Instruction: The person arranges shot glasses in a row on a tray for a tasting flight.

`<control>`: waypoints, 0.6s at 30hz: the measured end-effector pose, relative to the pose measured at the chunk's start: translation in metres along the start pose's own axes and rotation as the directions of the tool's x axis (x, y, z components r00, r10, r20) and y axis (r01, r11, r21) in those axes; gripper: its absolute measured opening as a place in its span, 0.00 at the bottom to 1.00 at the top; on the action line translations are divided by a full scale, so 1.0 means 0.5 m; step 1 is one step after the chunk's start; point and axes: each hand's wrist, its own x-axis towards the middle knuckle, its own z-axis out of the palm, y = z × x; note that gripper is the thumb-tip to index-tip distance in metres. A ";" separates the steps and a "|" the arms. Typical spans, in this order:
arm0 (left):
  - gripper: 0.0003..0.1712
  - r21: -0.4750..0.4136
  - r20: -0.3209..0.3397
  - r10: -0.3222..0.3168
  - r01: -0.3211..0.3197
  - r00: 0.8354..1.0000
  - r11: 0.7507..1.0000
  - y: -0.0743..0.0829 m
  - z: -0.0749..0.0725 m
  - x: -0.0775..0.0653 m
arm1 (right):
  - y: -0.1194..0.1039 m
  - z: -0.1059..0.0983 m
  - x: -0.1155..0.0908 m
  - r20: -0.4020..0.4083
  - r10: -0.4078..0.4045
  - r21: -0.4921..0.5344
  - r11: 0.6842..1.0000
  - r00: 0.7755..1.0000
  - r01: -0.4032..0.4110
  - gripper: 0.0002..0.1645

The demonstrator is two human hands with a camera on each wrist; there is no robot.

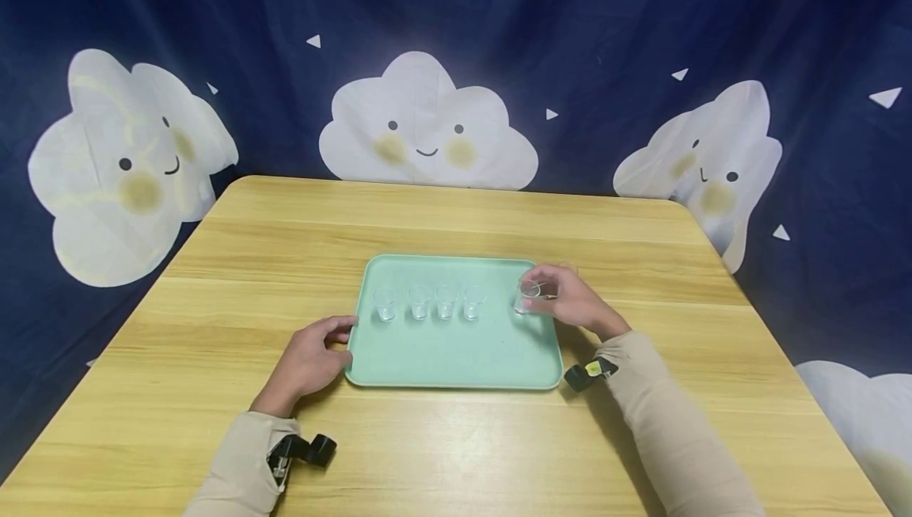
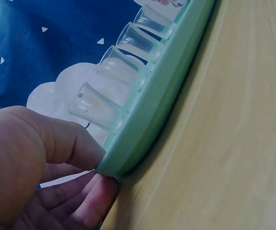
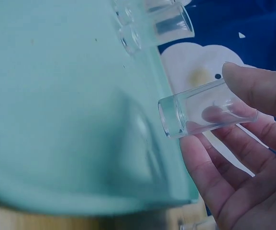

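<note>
A mint-green tray (image 1: 456, 363) lies on the wooden table. Several clear shot glasses (image 1: 445, 307) stand upright in a row across its left and middle part. My right hand (image 1: 577, 299) holds another clear shot glass (image 3: 209, 110) between thumb and fingers, over the tray's right side. In the right wrist view its base is close to the tray surface; I cannot tell whether it touches. My left hand (image 1: 309, 359) grips the tray's left edge, thumb (image 2: 75, 141) at the rim and fingers (image 2: 97, 201) lower down against the outside.
The wooden table (image 1: 456, 454) reaches well beyond the tray on all sides. Behind it hangs a dark blue curtain (image 1: 584, 50) with white clouds. At the bottom of the right wrist view, part of a clear object (image 3: 200, 224) shows beyond the tray's edge.
</note>
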 end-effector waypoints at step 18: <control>0.31 -0.002 0.000 0.009 -0.009 1.000 1.000 0.000 0.001 0.000 | -0.015 0.023 0.024 0.073 -0.022 -0.010 1.000 0.997 0.022 0.21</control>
